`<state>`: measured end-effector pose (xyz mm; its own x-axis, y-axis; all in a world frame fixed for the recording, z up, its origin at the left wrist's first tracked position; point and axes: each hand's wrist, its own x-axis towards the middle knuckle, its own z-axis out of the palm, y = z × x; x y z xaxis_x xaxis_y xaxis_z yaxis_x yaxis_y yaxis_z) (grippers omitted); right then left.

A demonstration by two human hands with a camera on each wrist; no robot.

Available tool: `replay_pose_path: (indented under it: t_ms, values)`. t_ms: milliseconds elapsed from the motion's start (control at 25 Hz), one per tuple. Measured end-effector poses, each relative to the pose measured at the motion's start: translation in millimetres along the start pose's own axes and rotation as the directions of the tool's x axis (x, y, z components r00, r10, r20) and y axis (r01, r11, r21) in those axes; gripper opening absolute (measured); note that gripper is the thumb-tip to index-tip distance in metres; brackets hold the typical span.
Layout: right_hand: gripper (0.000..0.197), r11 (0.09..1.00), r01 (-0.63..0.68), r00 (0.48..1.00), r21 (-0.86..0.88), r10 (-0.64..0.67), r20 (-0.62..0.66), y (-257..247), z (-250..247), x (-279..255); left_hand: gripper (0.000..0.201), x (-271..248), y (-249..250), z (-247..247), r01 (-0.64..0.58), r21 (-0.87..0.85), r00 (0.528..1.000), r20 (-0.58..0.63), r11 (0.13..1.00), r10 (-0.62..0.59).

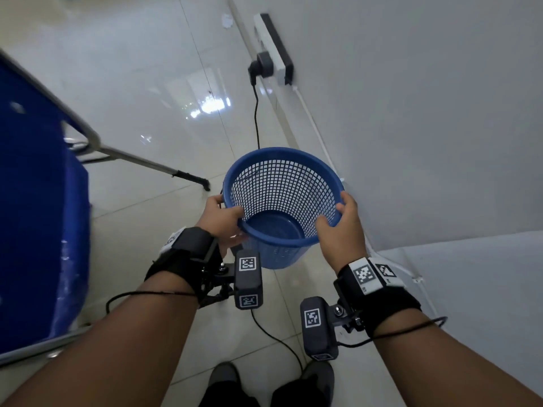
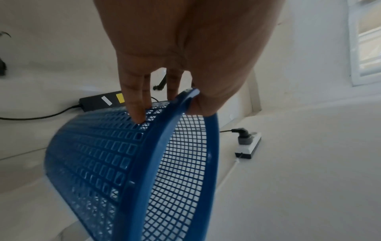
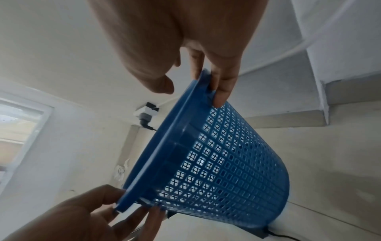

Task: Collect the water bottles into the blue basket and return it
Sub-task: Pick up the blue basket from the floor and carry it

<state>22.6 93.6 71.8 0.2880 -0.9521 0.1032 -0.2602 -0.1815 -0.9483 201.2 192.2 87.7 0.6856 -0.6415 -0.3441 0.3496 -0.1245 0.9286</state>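
Observation:
A blue mesh basket (image 1: 279,183) hangs above the tiled floor, and I hold it with both hands. It is empty; its solid bottom shows through the opening. My left hand (image 1: 223,218) grips the left rim, thumb inside and fingers on the outer wall (image 2: 92,154). My right hand (image 1: 342,218) grips the right rim with its thumb over the inside. In the right wrist view its fingers (image 3: 220,97) curl over the rim of the basket (image 3: 237,163). No water bottles are in view.
A white power strip (image 1: 273,48) with a black adapter (image 1: 261,66) lies by the white wall (image 1: 426,113); its cable runs toward the basket. A blue seat on a metal frame (image 1: 35,201) stands left, its leg (image 1: 147,163) reaching across the floor. A white ledge (image 1: 470,274) sits right.

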Motion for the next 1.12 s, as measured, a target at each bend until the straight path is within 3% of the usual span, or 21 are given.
replay_pose_path:
  t_ms: [160,320,560,800,1120]
  values:
    - [0.066,0.999,0.034,0.999,-0.010,-0.034,0.016,-12.3,37.5,21.7,0.048,18.8,2.5,-29.0,-0.041,-0.030,0.993,-0.113,0.999,0.037]
    - [0.066,0.997,-0.007,0.993,0.078,-0.003,0.121,-19.0,75.7,71.1,0.041,52.7,21.1,-45.3,-0.102,-0.077,0.979,-0.186,0.992,0.086]
    - [0.059,0.984,0.012,0.984,0.175,-0.043,0.173,-21.6,119.9,161.0,0.043,119.5,43.4,-38.1,-0.147,-0.079,0.964,-0.237,0.986,0.125]
    - [0.044,0.968,-0.012,0.978,0.251,-0.041,0.205,-24.1,159.9,252.3,0.030,199.2,67.9,-15.8,-0.243,0.104,0.895,-0.359,0.964,0.265]
    - [0.039,0.950,-0.022,0.952,0.311,-0.075,0.298,-39.1,206.3,313.7,0.024,255.4,85.7,-22.6,-0.261,0.047,0.842,-0.476,0.964,0.252]
